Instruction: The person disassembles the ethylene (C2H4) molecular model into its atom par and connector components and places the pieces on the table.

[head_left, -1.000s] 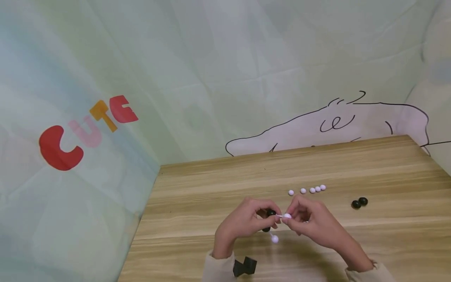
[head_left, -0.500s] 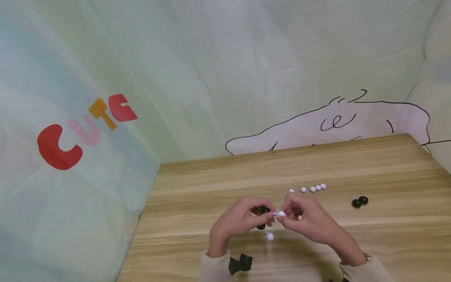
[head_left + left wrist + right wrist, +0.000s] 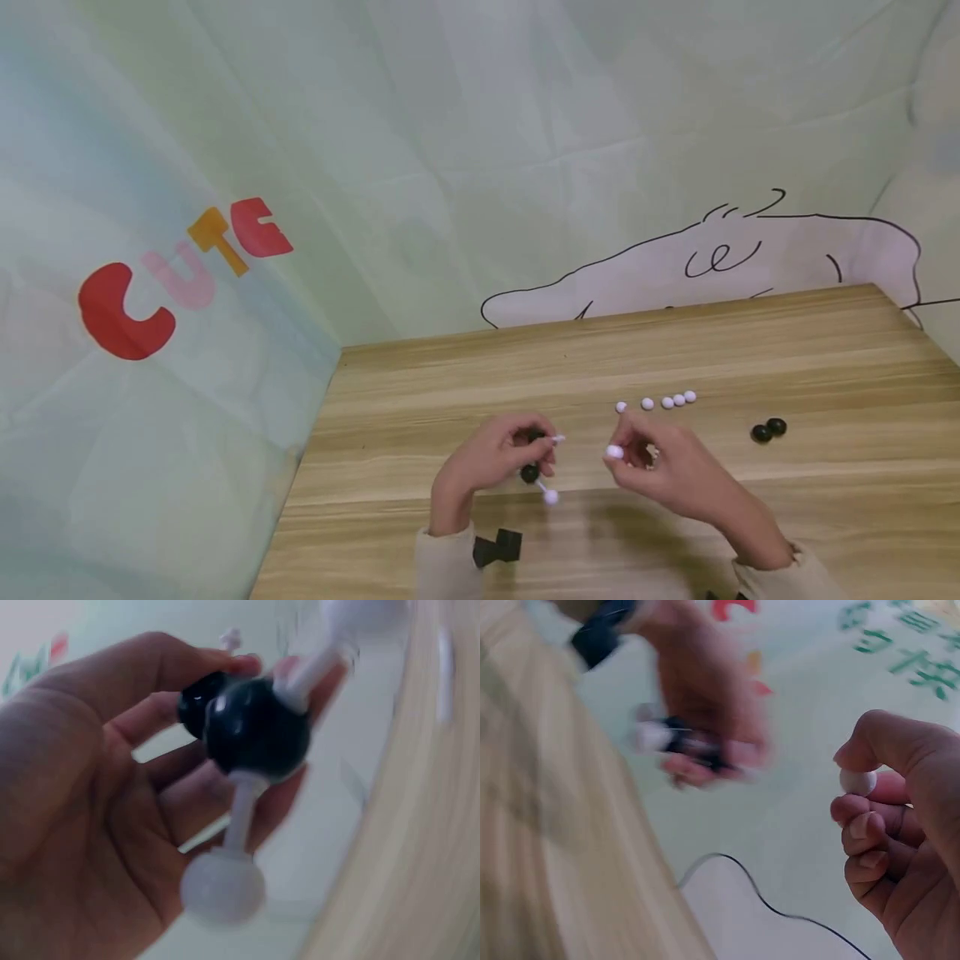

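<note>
My left hand [image 3: 487,458] grips a ball-and-stick molecular model, its fingers and thumb around one of two black balls. The nearer black ball [image 3: 259,731] carries two white connectors, each ending in a white ball [image 3: 223,889]. From beyond the fingertips a bare white connector [image 3: 558,439] sticks out to the right, with no ball on its end. Some way to the right, my right hand [image 3: 678,471] pinches a single loose white ball [image 3: 857,782] between thumb and index finger. A gap separates this ball from the model.
Several white balls [image 3: 667,402] lie in a loose row on the wooden table [image 3: 420,379], beyond my right hand. Two black balls [image 3: 762,433] sit farther right. A black wrist mount [image 3: 498,547] shows by my left sleeve. A printed cloth backdrop [image 3: 450,208] stands behind the table.
The white ball was at the connector's end between both hands; now it is apart from it, in my right hand. My left hand has moved left with the model; my right hand shifted slightly right.
</note>
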`<act>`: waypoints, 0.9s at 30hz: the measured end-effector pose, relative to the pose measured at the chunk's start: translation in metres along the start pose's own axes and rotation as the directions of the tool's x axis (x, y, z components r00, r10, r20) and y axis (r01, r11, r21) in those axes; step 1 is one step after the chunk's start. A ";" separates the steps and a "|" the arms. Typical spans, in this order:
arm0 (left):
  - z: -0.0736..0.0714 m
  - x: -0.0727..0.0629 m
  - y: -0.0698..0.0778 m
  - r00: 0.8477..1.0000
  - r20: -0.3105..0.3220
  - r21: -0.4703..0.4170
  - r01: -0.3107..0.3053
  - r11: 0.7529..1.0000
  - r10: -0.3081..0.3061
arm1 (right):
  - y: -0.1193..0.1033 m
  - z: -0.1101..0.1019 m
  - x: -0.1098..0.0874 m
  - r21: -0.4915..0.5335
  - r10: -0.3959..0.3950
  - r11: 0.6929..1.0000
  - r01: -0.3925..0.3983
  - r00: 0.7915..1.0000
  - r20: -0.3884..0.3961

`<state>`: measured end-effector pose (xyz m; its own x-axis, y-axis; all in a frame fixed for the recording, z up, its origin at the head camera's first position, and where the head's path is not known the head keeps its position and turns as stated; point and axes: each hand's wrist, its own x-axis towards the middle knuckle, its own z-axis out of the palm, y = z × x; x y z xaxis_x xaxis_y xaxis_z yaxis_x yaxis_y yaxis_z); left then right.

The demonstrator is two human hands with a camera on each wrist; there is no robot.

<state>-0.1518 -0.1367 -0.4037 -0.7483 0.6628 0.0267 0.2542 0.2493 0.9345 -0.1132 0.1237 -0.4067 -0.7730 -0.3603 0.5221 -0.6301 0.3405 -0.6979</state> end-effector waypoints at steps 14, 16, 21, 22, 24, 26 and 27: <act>-0.001 -0.012 -0.018 0.983 -0.179 -0.042 0.023 0.999 -0.030 | 0.081 0.017 0.027 -0.434 0.259 0.877 -0.208 0.964 0.060; 0.006 -0.008 -0.018 0.983 -0.183 -0.087 0.000 0.996 -0.016 | 0.092 0.030 0.029 -0.505 0.177 0.854 -0.126 0.983 0.053; 0.023 0.001 -0.017 0.969 -0.245 -0.110 -0.036 0.993 0.008 | 0.106 0.049 0.031 -0.621 0.074 0.783 -0.042 0.997 0.025; 0.026 0.002 -0.017 0.965 -0.263 -0.099 -0.030 0.995 0.003 | 0.108 0.052 0.032 -0.633 0.079 0.773 -0.048 0.997 0.020; 0.030 0.004 -0.016 0.955 -0.295 -0.080 -0.009 0.997 -0.015 | 0.110 0.055 0.033 -0.656 0.105 0.752 -0.065 0.994 0.021; 0.032 0.004 -0.015 0.950 -0.311 -0.071 0.019 0.997 -0.040 | 0.110 0.057 0.034 -0.671 0.142 0.737 -0.083 0.989 0.034; 0.033 0.005 -0.015 0.948 -0.315 -0.073 0.029 0.997 -0.051 | 0.110 0.057 0.034 -0.676 0.160 0.732 -0.089 0.986 0.044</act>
<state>-0.1389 -0.1142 -0.4295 -0.9149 0.3935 0.0897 0.1870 0.2163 0.9582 -0.2046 0.0994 -0.4937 -0.8600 -0.3392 0.3812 -0.4424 0.8679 -0.2260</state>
